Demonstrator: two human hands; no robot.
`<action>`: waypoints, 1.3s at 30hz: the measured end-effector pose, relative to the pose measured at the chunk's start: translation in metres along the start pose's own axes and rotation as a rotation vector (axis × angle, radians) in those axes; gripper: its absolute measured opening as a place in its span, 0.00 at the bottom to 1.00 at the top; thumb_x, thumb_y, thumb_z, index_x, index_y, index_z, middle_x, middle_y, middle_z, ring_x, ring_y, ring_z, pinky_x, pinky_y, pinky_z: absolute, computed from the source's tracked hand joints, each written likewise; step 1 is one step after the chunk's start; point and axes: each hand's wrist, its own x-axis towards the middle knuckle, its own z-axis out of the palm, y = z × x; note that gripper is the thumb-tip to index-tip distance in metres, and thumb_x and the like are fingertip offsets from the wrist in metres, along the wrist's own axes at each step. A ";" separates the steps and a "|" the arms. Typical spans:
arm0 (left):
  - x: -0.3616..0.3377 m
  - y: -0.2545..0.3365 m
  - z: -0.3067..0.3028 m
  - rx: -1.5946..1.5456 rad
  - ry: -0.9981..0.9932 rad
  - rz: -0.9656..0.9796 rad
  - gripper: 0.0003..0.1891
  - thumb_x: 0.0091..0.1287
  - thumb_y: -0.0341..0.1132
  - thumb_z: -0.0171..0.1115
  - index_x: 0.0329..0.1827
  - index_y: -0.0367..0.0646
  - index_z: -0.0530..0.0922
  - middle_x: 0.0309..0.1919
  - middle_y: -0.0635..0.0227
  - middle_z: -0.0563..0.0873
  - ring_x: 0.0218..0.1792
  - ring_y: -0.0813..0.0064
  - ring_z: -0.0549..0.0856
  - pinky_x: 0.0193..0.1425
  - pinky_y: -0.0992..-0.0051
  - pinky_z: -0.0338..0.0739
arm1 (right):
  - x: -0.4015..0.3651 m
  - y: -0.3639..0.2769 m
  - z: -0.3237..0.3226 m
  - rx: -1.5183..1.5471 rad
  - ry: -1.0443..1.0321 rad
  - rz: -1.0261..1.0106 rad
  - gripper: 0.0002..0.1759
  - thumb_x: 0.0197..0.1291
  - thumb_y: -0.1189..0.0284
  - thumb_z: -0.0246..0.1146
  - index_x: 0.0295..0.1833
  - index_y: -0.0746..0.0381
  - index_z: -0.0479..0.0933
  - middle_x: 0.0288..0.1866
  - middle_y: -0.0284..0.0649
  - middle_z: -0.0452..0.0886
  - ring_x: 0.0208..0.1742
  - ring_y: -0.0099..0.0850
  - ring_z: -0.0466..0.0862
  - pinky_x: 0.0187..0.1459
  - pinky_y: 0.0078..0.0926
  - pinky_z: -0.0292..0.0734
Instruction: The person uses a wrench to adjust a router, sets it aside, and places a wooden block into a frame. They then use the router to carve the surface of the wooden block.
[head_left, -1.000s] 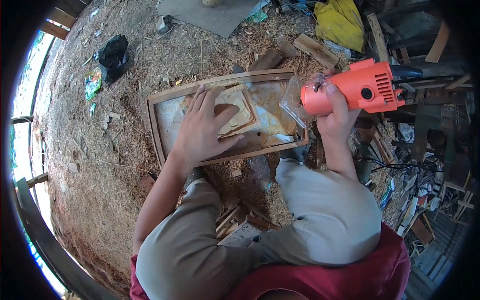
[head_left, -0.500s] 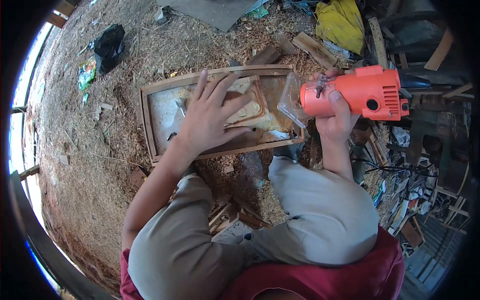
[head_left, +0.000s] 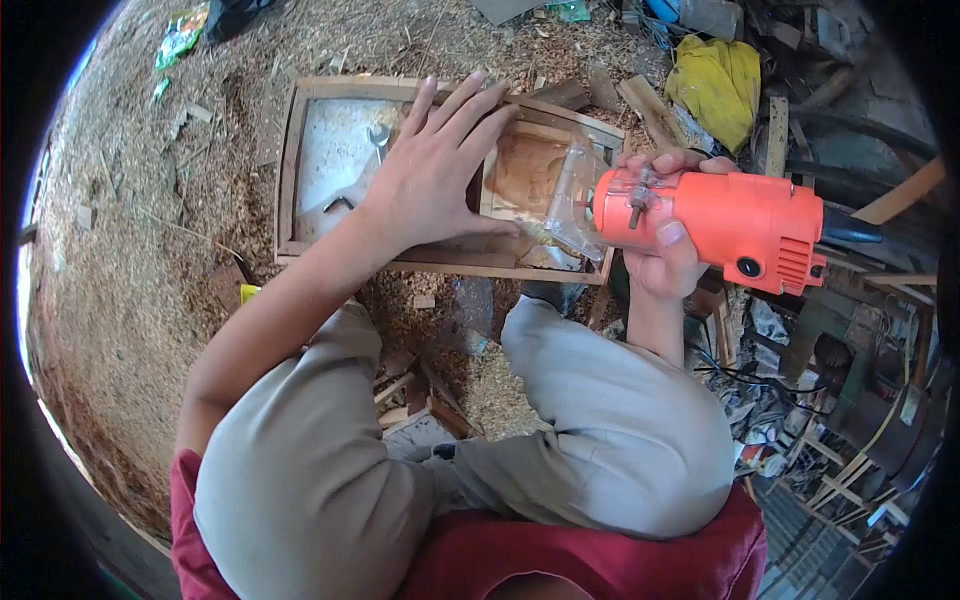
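My right hand (head_left: 665, 235) is wrapped round an orange power tool (head_left: 720, 220) with a clear plastic base (head_left: 572, 205) that points left over the right end of a wooden frame tray (head_left: 287, 170). Fingers spread, my left hand (head_left: 430, 175) lies over the middle of the tray, palm down, on or just above a wooden piece there. A brown wooden panel (head_left: 525, 175) shows between my left hand and the clear base. At the tray's left end are a wrench (head_left: 378, 140) and a small dark tool (head_left: 340, 203).
Wood shavings cover the ground (head_left: 130, 290). Behind on the right are a yellow cloth (head_left: 715, 90) and a wood offcut (head_left: 652, 112). Black cables (head_left: 765, 378) and scrap lie to the right. Wood pieces (head_left: 450, 415) sit between my legs.
The view has shifted. My left hand is now lower over the wooden piece in the tray, and more of the brown panel shows. The orange tool remains in my right hand near the tray's right end.
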 end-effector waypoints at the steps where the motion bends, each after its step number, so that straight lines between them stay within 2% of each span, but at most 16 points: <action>1: -0.001 0.000 0.001 -0.011 0.020 -0.012 0.62 0.45 0.67 0.82 0.78 0.35 0.67 0.83 0.54 0.66 0.87 0.52 0.57 0.91 0.47 0.44 | -0.001 0.002 0.003 -0.049 -0.007 0.004 0.37 0.57 0.75 0.70 0.71 0.57 0.64 0.59 0.50 0.78 0.61 0.47 0.83 0.66 0.58 0.80; 3: 0.000 0.000 -0.002 -0.051 0.033 -0.046 0.66 0.40 0.68 0.83 0.78 0.36 0.66 0.84 0.54 0.65 0.87 0.52 0.56 0.91 0.47 0.43 | 0.000 0.005 0.011 -0.143 -0.022 0.010 0.36 0.57 0.71 0.69 0.71 0.56 0.65 0.57 0.48 0.79 0.59 0.47 0.83 0.67 0.62 0.78; 6: -0.003 -0.004 0.001 -0.012 0.008 -0.031 0.66 0.37 0.67 0.85 0.78 0.37 0.66 0.83 0.55 0.66 0.87 0.52 0.56 0.91 0.45 0.43 | -0.003 0.009 0.019 -0.179 -0.051 0.032 0.36 0.56 0.73 0.69 0.71 0.56 0.65 0.58 0.49 0.79 0.59 0.48 0.83 0.66 0.63 0.79; 10: -0.004 -0.009 0.007 -0.038 0.075 -0.011 0.62 0.41 0.66 0.84 0.75 0.36 0.68 0.83 0.56 0.66 0.87 0.53 0.57 0.91 0.44 0.44 | -0.002 0.018 0.022 -0.201 -0.082 0.018 0.37 0.56 0.73 0.68 0.71 0.56 0.65 0.57 0.50 0.79 0.59 0.48 0.83 0.66 0.63 0.79; 15: -0.007 -0.009 0.007 0.003 0.048 0.003 0.60 0.42 0.66 0.82 0.74 0.36 0.69 0.83 0.55 0.66 0.87 0.54 0.58 0.90 0.44 0.46 | -0.001 0.020 0.022 -0.226 -0.086 0.000 0.36 0.55 0.73 0.68 0.71 0.57 0.65 0.58 0.50 0.79 0.59 0.49 0.84 0.66 0.63 0.79; 18: -0.010 -0.010 0.008 0.016 0.057 0.004 0.60 0.42 0.67 0.82 0.73 0.36 0.70 0.83 0.55 0.65 0.87 0.54 0.59 0.90 0.44 0.46 | 0.001 0.015 0.020 -0.207 -0.022 -0.010 0.39 0.55 0.78 0.72 0.72 0.56 0.64 0.58 0.51 0.79 0.60 0.47 0.84 0.64 0.58 0.83; 21: -0.010 -0.008 0.006 -0.020 0.090 0.014 0.59 0.42 0.68 0.81 0.72 0.36 0.71 0.84 0.54 0.65 0.87 0.55 0.59 0.90 0.44 0.45 | 0.003 0.017 0.017 -0.217 -0.027 -0.027 0.39 0.56 0.79 0.71 0.72 0.56 0.63 0.58 0.52 0.79 0.60 0.48 0.84 0.63 0.57 0.84; 24: -0.010 -0.009 0.006 -0.031 0.098 0.030 0.58 0.43 0.67 0.81 0.71 0.35 0.71 0.84 0.55 0.65 0.87 0.55 0.59 0.90 0.45 0.45 | -0.001 0.021 0.017 -0.262 -0.002 -0.003 0.37 0.56 0.73 0.69 0.73 0.56 0.66 0.59 0.50 0.79 0.59 0.51 0.84 0.65 0.62 0.80; 33: -0.008 -0.009 0.007 -0.011 0.070 0.009 0.58 0.41 0.65 0.83 0.70 0.33 0.71 0.83 0.56 0.66 0.86 0.57 0.60 0.90 0.45 0.46 | -0.004 0.028 0.018 -0.288 -0.006 -0.009 0.39 0.56 0.72 0.70 0.74 0.56 0.65 0.59 0.50 0.79 0.59 0.50 0.84 0.65 0.62 0.80; 39: -0.009 -0.009 0.008 0.001 0.056 0.002 0.59 0.41 0.63 0.83 0.72 0.34 0.70 0.84 0.56 0.66 0.86 0.57 0.60 0.91 0.45 0.46 | -0.005 0.025 0.013 -0.224 -0.094 0.009 0.38 0.56 0.72 0.70 0.72 0.56 0.65 0.58 0.50 0.79 0.59 0.51 0.84 0.66 0.61 0.80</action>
